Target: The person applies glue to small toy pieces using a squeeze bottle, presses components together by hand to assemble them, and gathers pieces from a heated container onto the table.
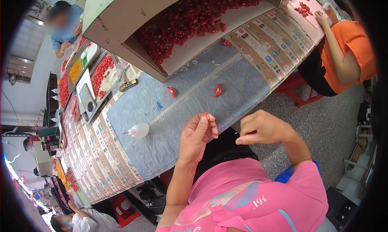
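Pink shirt (250,195); left hand (196,135) hides red piece's (206,115) axis.

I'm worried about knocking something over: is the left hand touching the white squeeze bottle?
Apart. The head view shows a plain stretch of blue cloth between the left hand and the white squeeze bottle.
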